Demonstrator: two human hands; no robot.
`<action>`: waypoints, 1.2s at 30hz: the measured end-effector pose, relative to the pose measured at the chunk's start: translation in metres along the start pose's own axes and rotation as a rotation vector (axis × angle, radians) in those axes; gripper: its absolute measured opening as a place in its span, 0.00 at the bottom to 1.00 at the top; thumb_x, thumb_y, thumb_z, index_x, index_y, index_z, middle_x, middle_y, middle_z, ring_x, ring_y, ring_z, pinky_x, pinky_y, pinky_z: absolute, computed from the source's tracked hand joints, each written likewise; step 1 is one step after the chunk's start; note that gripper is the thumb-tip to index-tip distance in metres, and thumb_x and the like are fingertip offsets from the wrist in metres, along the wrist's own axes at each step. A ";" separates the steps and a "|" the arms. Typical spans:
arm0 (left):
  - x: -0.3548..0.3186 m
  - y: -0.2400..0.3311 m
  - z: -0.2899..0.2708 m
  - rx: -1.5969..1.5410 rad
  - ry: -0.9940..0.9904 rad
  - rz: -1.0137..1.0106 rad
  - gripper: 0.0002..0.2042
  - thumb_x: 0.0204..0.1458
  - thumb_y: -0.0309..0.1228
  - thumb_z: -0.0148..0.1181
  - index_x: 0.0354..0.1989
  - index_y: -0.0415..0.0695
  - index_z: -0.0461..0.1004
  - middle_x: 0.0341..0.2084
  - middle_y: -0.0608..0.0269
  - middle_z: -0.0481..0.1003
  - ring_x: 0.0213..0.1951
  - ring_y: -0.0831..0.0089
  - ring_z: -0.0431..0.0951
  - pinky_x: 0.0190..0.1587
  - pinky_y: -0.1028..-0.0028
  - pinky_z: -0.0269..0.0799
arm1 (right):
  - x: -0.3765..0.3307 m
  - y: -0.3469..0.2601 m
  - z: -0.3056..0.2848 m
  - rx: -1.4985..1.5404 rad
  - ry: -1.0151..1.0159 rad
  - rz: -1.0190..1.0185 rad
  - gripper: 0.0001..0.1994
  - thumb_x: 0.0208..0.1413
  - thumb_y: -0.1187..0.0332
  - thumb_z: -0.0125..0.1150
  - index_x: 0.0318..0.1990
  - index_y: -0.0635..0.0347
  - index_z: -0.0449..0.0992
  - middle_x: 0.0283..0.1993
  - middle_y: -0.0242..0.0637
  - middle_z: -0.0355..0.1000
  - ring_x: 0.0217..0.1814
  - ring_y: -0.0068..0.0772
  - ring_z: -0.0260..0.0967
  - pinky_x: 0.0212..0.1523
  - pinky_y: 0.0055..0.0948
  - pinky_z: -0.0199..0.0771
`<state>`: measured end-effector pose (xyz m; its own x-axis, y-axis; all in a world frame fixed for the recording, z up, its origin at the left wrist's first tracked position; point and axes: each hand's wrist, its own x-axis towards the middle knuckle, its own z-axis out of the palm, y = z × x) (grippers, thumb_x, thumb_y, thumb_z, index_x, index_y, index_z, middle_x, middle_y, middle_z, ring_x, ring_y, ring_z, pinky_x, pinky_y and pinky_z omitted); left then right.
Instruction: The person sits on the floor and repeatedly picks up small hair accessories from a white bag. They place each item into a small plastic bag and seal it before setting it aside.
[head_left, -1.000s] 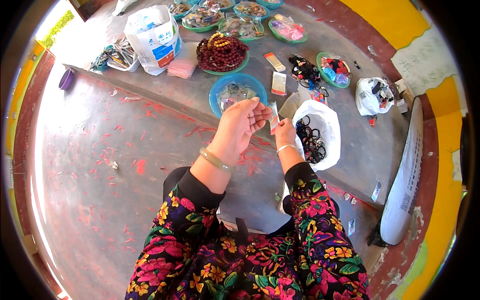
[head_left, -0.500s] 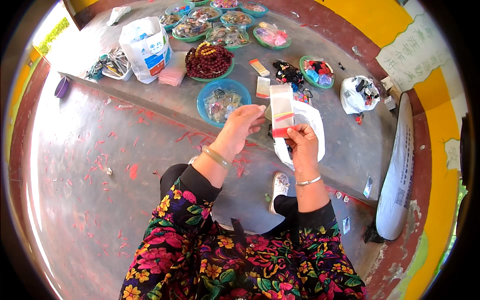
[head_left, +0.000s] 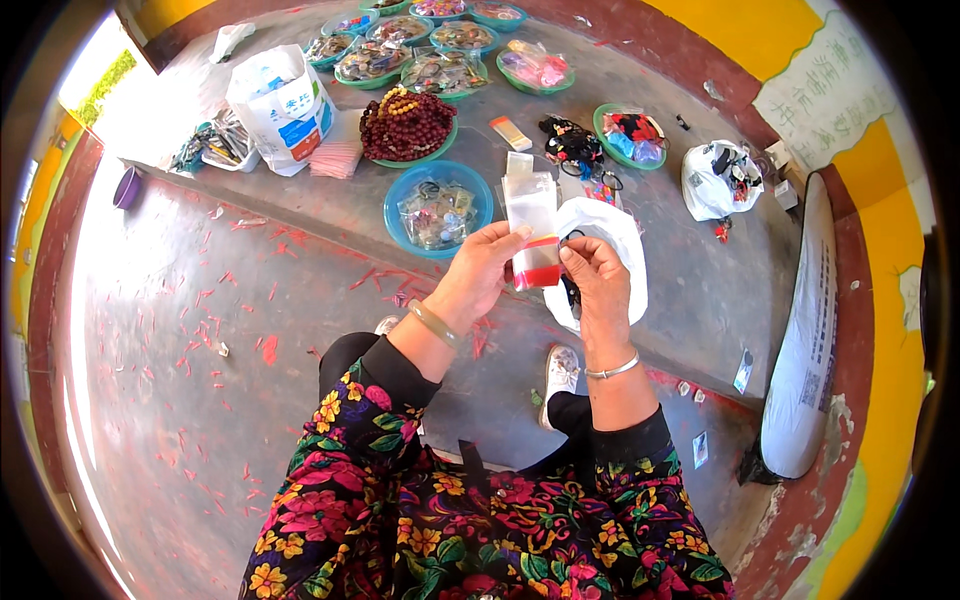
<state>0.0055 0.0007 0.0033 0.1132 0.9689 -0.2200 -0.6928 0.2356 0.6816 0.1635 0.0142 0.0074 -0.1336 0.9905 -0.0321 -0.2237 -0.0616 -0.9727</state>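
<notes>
Between my hands is a small stack of clear plastic bags point(head_left: 531, 205) with red and yellow strips at the near end. My left hand point(head_left: 482, 266) is closed on its left side, thumb on top. Against the right edge, near the red strip, my right hand point(head_left: 600, 283) has thumb and fingertips pinched. An open white plastic bag point(head_left: 628, 240) lies just behind and under my right hand, dark items partly visible in it. To the left, a blue basin point(head_left: 399, 227) holds small bagged items. Another clear bag packet lies just beyond the stack, partly covered by it.
Dark red bead strands point(head_left: 408, 128) fill a green basin; several basins of bagged goods stand beyond. A white shopping bag point(head_left: 272, 112) and pink sheets point(head_left: 337, 158) are left. At right are black items point(head_left: 570, 140), a full white bag point(head_left: 712, 190) and a long wrapped roll point(head_left: 800, 360).
The plastic bags have moved left and slightly nearer. My left hand, earlier at the side of the stack, now grips it. My right hand has shifted to its right edge.
</notes>
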 end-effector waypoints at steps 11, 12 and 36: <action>0.001 0.002 -0.003 0.204 0.077 0.073 0.08 0.55 0.30 0.52 0.37 0.39 0.72 0.30 0.64 0.75 0.30 0.79 0.75 0.31 0.78 0.71 | 0.002 -0.003 -0.004 -0.279 0.095 -0.124 0.05 0.50 0.72 0.62 0.30 0.65 0.75 0.25 0.24 0.70 0.26 0.12 0.62 0.30 0.15 0.63; 0.002 0.004 -0.007 0.174 0.085 0.078 0.08 0.55 0.30 0.52 0.37 0.39 0.72 0.30 0.64 0.76 0.30 0.80 0.75 0.30 0.79 0.71 | 0.002 -0.006 -0.004 -0.321 0.089 -0.137 0.05 0.50 0.72 0.62 0.30 0.65 0.75 0.25 0.24 0.70 0.26 0.12 0.61 0.30 0.15 0.63; 0.007 0.003 -0.025 0.119 0.139 0.101 0.08 0.55 0.28 0.51 0.39 0.37 0.70 0.31 0.61 0.75 0.31 0.74 0.77 0.33 0.74 0.75 | 0.001 0.000 0.006 -0.526 -0.020 -0.368 0.05 0.48 0.75 0.62 0.26 0.66 0.71 0.22 0.30 0.66 0.23 0.18 0.61 0.27 0.20 0.63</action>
<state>-0.0131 0.0066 -0.0137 -0.0573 0.9703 -0.2352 -0.6053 0.1535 0.7811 0.1575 0.0149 0.0084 -0.1575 0.9327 0.3243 0.2446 0.3550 -0.9023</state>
